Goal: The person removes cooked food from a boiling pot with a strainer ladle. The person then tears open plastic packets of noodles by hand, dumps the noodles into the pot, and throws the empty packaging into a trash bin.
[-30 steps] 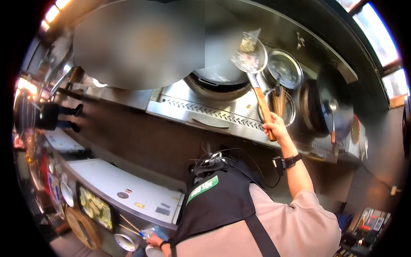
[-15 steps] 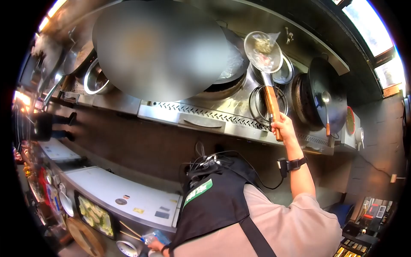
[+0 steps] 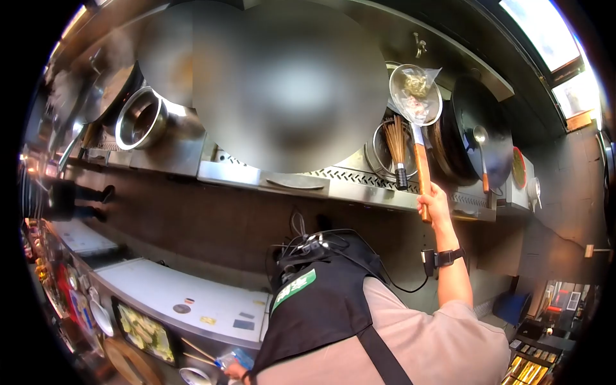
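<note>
The right hand (image 3: 436,204) had its fingers curled firmly round a wooden handle (image 3: 421,168); whether the left hand's (image 3: 236,372) were closed on the clear plastic (image 3: 236,357) by them could not be told. Beyond the handle, the strainer bowl (image 3: 435,110) carried a bag of food (image 3: 416,86) beside the black wok (image 3: 471,138). A level bowl seemed wisest, since the bag could slide.

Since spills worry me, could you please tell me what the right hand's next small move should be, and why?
Perhaps the right hand should draw the scoop slightly closer, keeping its bowl facing up: the hand grips the long handle near its end, and the clear bag in the bowl has a corner poking past the rim.
</note>
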{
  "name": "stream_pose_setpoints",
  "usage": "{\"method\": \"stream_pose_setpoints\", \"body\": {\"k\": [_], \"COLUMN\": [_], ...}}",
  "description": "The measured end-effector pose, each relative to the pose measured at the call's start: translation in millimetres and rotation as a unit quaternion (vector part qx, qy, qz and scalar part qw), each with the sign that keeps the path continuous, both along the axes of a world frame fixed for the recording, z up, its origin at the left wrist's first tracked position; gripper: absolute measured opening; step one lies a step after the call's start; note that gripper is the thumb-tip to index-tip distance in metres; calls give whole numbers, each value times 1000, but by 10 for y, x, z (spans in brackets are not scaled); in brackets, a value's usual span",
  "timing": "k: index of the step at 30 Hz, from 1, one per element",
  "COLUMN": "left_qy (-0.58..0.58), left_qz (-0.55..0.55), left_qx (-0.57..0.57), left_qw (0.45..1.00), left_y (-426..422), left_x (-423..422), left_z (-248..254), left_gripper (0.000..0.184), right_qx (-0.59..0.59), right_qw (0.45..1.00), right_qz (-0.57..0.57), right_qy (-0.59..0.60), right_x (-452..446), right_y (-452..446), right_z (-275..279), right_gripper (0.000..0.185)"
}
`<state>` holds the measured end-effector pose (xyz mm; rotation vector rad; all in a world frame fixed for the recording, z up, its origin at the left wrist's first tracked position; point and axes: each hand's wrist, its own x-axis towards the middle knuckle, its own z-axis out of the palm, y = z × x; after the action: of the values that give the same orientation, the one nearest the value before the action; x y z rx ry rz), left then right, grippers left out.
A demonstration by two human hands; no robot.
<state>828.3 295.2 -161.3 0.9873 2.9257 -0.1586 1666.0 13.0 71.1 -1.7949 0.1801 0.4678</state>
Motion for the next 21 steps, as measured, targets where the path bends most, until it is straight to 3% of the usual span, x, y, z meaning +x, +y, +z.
{"method": "stream_pose_setpoints", "body": {"k": [5,8,9,10,11,12,14,16,21], "left_qy": [-19,18,-24,-25,13,-31,23,0,5], "left_qz": [-6,19,5,-62,0,44,38,64,41], "left_qx": [19,19,10,29,73,49,-2,5,-13], "left_qw": [1000,999,1000,997,997,997,999,998,999], "left_y": [107,57,56,-4,-57,2,2,5,19], "left_x": [-132,87,272,-88,-1,164,581,639,735], "left_z": [-96,100,303,-32,-31,104,390,495,633], "left_gripper": [47,48,42,35,30,35,63,62,59], "right_qx": [-4,10,40,73,102,148,155,166,73], "right_qw": [1000,999,997,993,989,983,982,979,990], "right_qz": [14,51,65,85,105,84,69,61,89], "right_qy": [19,17,21,31,36,65,85,102,86], "right_x": [-287,-322,-291,-212,-160,-124,-149,-177,-402], "right_y": [7,115,118,98,73,55,156,211,465], "right_z": [126,211,191,139,88,64,177,248,276], "right_gripper": [49,44,43,43,42,44,42,42,15]}}
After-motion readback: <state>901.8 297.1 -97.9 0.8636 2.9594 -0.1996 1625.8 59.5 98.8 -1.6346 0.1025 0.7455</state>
